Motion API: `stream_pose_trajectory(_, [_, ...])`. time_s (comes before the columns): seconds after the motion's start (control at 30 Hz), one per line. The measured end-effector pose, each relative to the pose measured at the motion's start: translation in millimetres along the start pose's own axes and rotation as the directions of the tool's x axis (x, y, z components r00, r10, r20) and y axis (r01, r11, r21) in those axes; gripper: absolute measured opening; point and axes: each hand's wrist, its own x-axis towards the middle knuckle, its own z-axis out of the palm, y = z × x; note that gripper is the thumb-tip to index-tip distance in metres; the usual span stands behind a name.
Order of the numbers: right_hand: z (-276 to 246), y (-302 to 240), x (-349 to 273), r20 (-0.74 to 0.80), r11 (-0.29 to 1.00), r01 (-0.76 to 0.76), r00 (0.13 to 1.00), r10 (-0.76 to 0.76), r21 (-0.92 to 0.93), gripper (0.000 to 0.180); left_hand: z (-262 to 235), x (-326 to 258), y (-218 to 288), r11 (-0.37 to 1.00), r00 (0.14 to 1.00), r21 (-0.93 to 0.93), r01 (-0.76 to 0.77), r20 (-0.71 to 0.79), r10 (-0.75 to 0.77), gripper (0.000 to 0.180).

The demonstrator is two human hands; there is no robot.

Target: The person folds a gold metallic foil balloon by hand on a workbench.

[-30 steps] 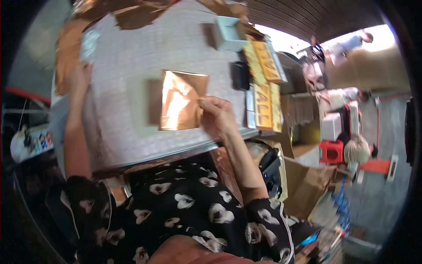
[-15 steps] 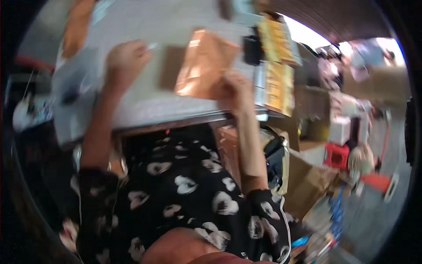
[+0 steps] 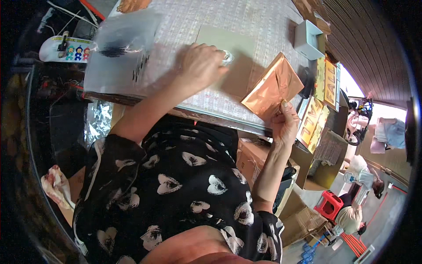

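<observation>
My right hand (image 3: 285, 123) pinches the lower corner of a flat, shiny copper-coloured foil packet (image 3: 277, 86), thumb on top. The packet is tilted above the table and casts a shadow. My left hand (image 3: 204, 66) is over a beige board (image 3: 215, 35) lying on the table, palm down. Its fingers are curled, and whatever may be in them is hidden. Right beside those fingertips is a small bundle of white loops (image 3: 227, 57) on the board; whether I touch it cannot be told.
Clear plastic bags (image 3: 118, 53) lie at the table's left. A white box (image 3: 309, 39), a black object (image 3: 307, 81) and yellow printed packs (image 3: 314, 121) line its right side. Beyond stand cardboard boxes (image 3: 327, 160), a red stool (image 3: 329, 204) and other people (image 3: 362, 171).
The view has turned, and the blur has cleared. My left hand is now closer to the middle of the board. My right hand still holds the foil packet, now tilted differently.
</observation>
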Motion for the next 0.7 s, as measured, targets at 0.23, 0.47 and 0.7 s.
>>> stream_pose_trajectory(0.23, [8, -4, 6, 0.034, 1.000, -0.016, 0.999, 0.016, 0.009, 0.009, -7, 13, -44, 0.923, 0.939, -0.176, -0.343, -0.097, 0.331, 0.029])
stream_pose_trajectory(0.47, [12, -2, 11, 0.045, 0.998, -0.009, 0.999, 0.012, -0.056, 0.009, 4, 23, -44, 0.939, 0.943, -0.146, -0.312, 0.070, 0.325, 0.030])
stream_pose_trajectory(0.7, [35, -4, 30, 0.120, 0.984, -0.085, 0.987, 0.105, -0.160, 0.009, -5, 21, -88, 0.870, 0.983, -0.458, -0.184, -0.108, 0.151, 0.030])
